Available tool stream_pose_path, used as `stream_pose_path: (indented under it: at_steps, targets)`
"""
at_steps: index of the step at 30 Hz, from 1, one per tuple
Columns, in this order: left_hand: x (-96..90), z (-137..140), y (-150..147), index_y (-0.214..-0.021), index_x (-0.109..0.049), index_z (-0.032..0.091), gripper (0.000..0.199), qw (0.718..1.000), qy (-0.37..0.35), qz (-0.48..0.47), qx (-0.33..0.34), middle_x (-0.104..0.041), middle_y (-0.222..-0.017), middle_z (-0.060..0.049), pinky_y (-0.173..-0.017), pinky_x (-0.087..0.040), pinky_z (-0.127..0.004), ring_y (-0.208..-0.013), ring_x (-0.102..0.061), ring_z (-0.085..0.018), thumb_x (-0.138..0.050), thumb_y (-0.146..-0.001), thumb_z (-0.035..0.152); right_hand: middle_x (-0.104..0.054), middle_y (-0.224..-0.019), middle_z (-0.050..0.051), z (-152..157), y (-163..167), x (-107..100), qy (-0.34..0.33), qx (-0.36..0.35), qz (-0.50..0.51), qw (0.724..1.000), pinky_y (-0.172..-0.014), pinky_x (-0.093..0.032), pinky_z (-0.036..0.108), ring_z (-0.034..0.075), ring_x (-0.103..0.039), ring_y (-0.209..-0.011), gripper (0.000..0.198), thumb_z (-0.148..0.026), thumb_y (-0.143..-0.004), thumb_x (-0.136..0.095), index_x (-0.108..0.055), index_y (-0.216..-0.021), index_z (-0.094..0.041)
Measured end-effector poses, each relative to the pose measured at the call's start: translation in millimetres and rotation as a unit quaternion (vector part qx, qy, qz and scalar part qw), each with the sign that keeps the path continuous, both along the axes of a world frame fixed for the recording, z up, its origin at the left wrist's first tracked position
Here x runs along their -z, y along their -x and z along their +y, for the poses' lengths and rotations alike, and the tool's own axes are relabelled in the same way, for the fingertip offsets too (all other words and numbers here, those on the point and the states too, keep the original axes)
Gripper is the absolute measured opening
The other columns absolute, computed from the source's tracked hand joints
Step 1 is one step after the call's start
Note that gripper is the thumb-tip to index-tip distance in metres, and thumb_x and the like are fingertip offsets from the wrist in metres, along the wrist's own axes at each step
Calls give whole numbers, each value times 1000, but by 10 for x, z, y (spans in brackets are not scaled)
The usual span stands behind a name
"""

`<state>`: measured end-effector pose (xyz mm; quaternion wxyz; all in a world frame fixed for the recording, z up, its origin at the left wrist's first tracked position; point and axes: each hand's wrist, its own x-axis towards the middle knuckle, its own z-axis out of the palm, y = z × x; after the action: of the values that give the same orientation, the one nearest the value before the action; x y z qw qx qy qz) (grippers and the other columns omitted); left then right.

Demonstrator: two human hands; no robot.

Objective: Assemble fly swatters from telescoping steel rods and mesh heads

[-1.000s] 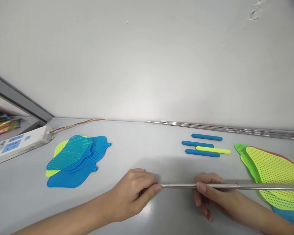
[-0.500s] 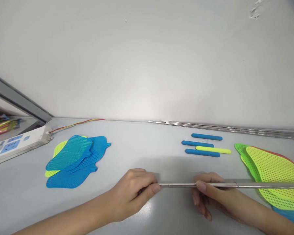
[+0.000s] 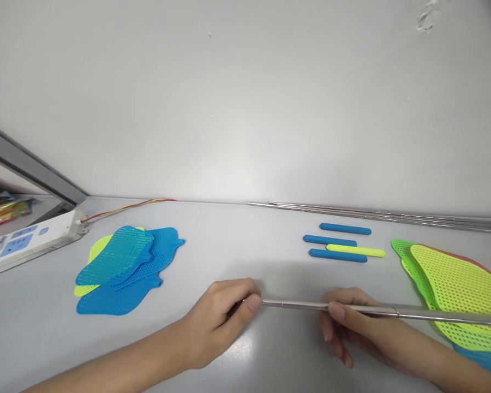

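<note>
A telescopic metal rod (image 3: 297, 304) lies across both hands, low in front of me, its right end running past the picture's edge. My left hand (image 3: 225, 319) is closed around the thin left end, thumb pressed on it, and the tip is hidden in the fingers. Farther right, my right hand (image 3: 352, 322) pinches the rod between thumb and fingers, the lower fingers hanging loosely curled. Behind the right hand lie several blue and yellow handle sleeves (image 3: 347, 254). The rod passes over a yellow-green perforated fly swatter head (image 3: 458, 278) at the right.
Blue and yellow swatter heads (image 3: 114, 262) are piled at the left. Beyond them sits a white power strip (image 3: 36, 240) with a coloured cord (image 3: 126, 208). Several thin metal rods (image 3: 376, 214) lie along the foot of the wall (image 3: 245, 98).
My left hand has shifted slightly left and up with the thin end of the rod, so the rod now slants down to the right. The right hand has barely moved.
</note>
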<state>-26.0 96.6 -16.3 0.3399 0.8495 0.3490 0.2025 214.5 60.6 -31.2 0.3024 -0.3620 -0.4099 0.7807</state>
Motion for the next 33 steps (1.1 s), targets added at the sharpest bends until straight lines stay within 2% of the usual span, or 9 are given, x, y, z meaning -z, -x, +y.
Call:
stream_pose_path:
  at_steps: [4,10,13,16,21,27,33]
  targets:
    - [21,-1,8,-69,-45,15,24,1000,2,-11,0,-34,-53,5,-46,-27,-18,-47,-32,-7,-29,-86,23,-52,-63,3,-6,-10,5,-3,0,-4,1000,-51,-40,24,11,-51,-55,28,-33,-82,-43,-55,-69,-11]
    - [44,8,14,-59,-37,16,29,999,22,-19,-31,-29,-51,5,-44,-25,-18,-45,-27,-5,-28,-86,21,-52,-57,2,-22,-10,-52,-62,20,-76,995,-53,-39,24,11,-50,-54,31,-34,-82,-41,-56,-68,-11]
    - [46,12,9,-57,-33,16,29,999,14,-12,-26,-26,-50,6,-44,-25,-17,-44,-25,-5,-30,-85,20,-52,-59,2,-20,-7,-65,-55,11,-76,996,-54,-39,24,11,-50,-56,30,-33,-83,-41,-56,-69,-11]
    - [45,8,5,-59,-35,16,27,1000,-22,9,4,-28,-51,5,-47,-26,-19,-46,-27,-6,-30,-85,19,-52,-60,3,-12,-8,-31,-46,13,-57,997,-53,-39,24,11,-50,-55,30,-33,-83,-41,-56,-69,-11]
    - [47,6,3,-74,-43,16,18,993,-77,68,54,-41,-59,2,-54,-30,-22,-54,-39,-9,-29,-86,20,-53,-57,3,-23,-10,28,-45,25,-43,998,-51,-39,25,12,-50,-53,34,-33,-84,-37,-56,-68,-11]
    - [53,9,-10,-72,-41,16,19,984,-120,110,70,-45,-59,1,-54,-31,-23,-54,-40,-10,-29,-86,21,-53,-57,3,-56,-8,1,-67,21,-63,996,-52,-39,25,12,-50,-54,34,-33,-84,-37,-57,-68,-11]
    - [53,-5,-53,-68,-43,16,22,964,-204,149,89,-47,-59,1,-52,-33,-23,-52,-39,-10,-32,-86,23,-53,-61,4,-62,-6,9,-66,28,-78,994,-52,-40,26,13,-51,-57,35,-36,-84,-36,-56,-68,-12]
